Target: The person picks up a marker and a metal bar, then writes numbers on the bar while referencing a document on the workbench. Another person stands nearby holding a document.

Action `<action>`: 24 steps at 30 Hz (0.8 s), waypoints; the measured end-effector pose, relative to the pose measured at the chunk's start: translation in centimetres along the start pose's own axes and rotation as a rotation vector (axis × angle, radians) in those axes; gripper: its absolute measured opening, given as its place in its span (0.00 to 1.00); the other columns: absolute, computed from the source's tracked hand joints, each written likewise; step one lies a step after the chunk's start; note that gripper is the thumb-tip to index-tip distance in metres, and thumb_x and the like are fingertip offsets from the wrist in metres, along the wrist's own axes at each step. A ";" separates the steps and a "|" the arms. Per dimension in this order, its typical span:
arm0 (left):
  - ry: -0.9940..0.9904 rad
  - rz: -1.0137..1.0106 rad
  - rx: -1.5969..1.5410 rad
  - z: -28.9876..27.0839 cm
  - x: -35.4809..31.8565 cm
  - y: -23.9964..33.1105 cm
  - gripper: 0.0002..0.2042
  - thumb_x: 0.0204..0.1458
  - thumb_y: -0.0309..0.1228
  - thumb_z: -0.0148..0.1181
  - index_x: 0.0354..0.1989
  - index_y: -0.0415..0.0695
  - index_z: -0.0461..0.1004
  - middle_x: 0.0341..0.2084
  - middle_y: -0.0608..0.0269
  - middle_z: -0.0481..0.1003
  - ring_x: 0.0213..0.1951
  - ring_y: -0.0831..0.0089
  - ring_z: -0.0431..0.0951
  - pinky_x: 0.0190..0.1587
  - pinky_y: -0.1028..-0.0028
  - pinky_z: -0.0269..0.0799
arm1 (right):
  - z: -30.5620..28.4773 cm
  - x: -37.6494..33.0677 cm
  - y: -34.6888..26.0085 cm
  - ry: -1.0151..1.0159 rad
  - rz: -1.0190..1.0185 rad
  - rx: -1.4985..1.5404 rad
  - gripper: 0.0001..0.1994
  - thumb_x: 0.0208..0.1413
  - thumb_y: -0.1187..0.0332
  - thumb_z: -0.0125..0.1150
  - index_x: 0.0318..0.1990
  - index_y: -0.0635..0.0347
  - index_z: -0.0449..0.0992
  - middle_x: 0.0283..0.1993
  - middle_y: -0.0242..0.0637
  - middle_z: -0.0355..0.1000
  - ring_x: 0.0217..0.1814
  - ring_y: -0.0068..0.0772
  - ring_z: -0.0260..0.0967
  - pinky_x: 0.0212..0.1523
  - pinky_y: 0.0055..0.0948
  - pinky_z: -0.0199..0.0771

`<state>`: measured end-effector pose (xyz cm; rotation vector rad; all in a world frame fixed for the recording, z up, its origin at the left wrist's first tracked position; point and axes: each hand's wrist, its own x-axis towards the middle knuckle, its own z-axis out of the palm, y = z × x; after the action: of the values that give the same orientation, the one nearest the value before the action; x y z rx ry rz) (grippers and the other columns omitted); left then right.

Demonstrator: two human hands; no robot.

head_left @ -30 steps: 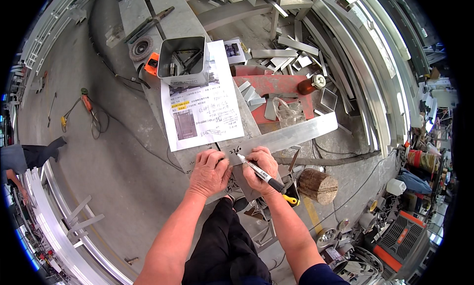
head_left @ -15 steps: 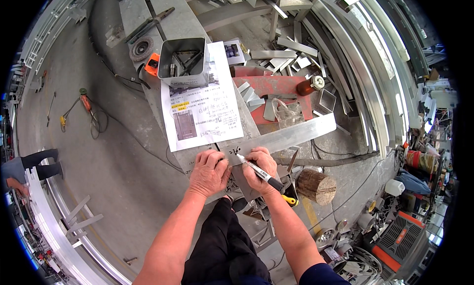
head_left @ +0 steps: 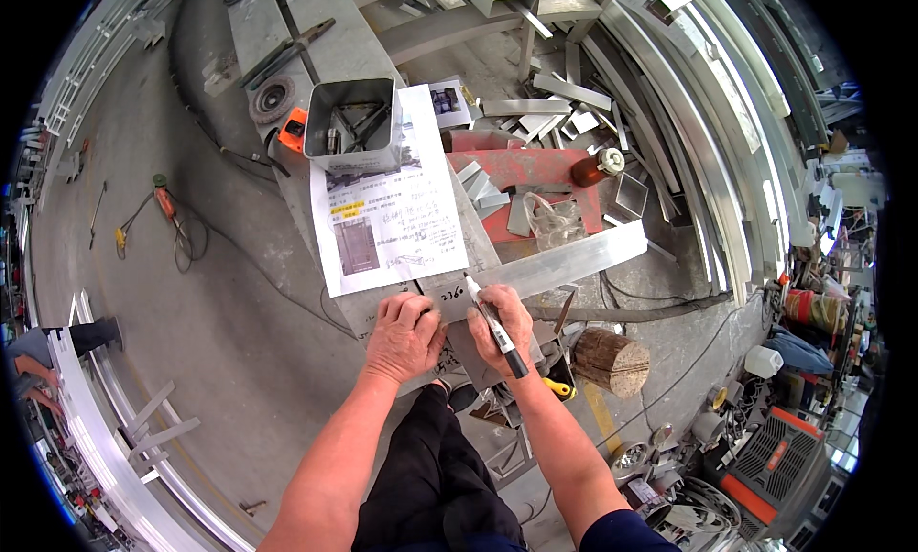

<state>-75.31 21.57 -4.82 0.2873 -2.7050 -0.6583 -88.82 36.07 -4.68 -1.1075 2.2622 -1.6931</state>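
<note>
My right hand [head_left: 504,327] is closed around a white marker pen [head_left: 485,315] with a black end. The tip points up and away from me, just above a silver metal bar [head_left: 574,258] with dark handwritten digits. Curled at the bar's left end, my left hand [head_left: 405,336] rests on the metal bench edge. A small dark bit shows by its fingertips, too hidden to name. Beyond the hands lies a printed sheet [head_left: 421,198] with photos and handwriting. On the sheet's far end stands a square metal tin [head_left: 354,157] holding dark tools.
An orange tape measure [head_left: 294,129] and a grinding disc [head_left: 274,97] sit by the tin. Metal offcuts [head_left: 545,107] and a brown bottle [head_left: 595,167] lie beyond. A wood log [head_left: 612,364] stands right of my hands. Cables cross the floor; another person [head_left: 43,361] is far left.
The marker has lifted off the bar and swung more upright in my right hand, its tip now farther from me. My left hand stays at the bar's end.
</note>
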 end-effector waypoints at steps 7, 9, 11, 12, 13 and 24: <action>-0.009 0.000 -0.002 -0.1 0.0 0.0 0.17 0.47 0.32 0.70 0.44 0.48 0.71 0.47 0.61 0.68 0.51 0.56 0.72 0.55 0.54 0.67 | 0.3 -0.2 0.4 0.010 -0.022 -0.002 0.16 0.53 0.73 0.72 0.49 0.57 0.76 0.40 0.42 0.75 0.38 0.44 0.74 0.38 0.37 0.76; -0.009 -0.001 -0.001 -0.2 0.1 0.1 0.17 0.47 0.32 0.70 0.44 0.48 0.71 0.47 0.61 0.68 0.51 0.55 0.72 0.55 0.54 0.67 | 0.4 -0.2 0.5 0.025 -0.042 -0.024 0.17 0.52 0.76 0.72 0.49 0.56 0.76 0.38 0.41 0.74 0.37 0.44 0.73 0.38 0.37 0.76; -0.008 -0.002 0.001 -0.2 0.1 0.1 0.17 0.46 0.31 0.70 0.44 0.48 0.71 0.47 0.61 0.68 0.51 0.55 0.72 0.55 0.54 0.67 | 0.8 -0.3 0.5 0.047 -0.052 -0.074 0.18 0.50 0.79 0.72 0.48 0.55 0.76 0.37 0.39 0.74 0.36 0.44 0.72 0.37 0.38 0.75; -0.009 -0.003 0.002 -0.2 0.1 0.1 0.17 0.46 0.31 0.70 0.44 0.48 0.72 0.47 0.61 0.68 0.51 0.55 0.72 0.55 0.54 0.67 | 0.8 -0.3 0.5 0.045 -0.077 -0.099 0.19 0.49 0.79 0.72 0.48 0.54 0.76 0.36 0.38 0.73 0.35 0.44 0.72 0.36 0.38 0.74; -0.010 -0.005 0.003 -0.2 0.0 0.2 0.17 0.47 0.32 0.70 0.44 0.48 0.72 0.47 0.61 0.68 0.51 0.55 0.72 0.55 0.54 0.67 | 0.9 0.0 0.5 0.042 -0.101 -0.125 0.20 0.47 0.80 0.72 0.48 0.54 0.76 0.35 0.38 0.72 0.35 0.44 0.71 0.35 0.39 0.73; -0.013 -0.019 0.021 0.0 -0.2 0.1 0.15 0.49 0.34 0.69 0.43 0.49 0.72 0.49 0.59 0.68 0.53 0.55 0.71 0.56 0.54 0.67 | 1.0 0.5 0.2 -0.005 -0.143 -0.176 0.25 0.41 0.82 0.70 0.48 0.54 0.70 0.33 0.33 0.71 0.34 0.43 0.69 0.41 0.40 0.69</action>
<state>-75.17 21.69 -4.87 0.3147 -2.7262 -0.6396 -88.75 34.99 -5.05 -1.3374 2.4214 -1.5594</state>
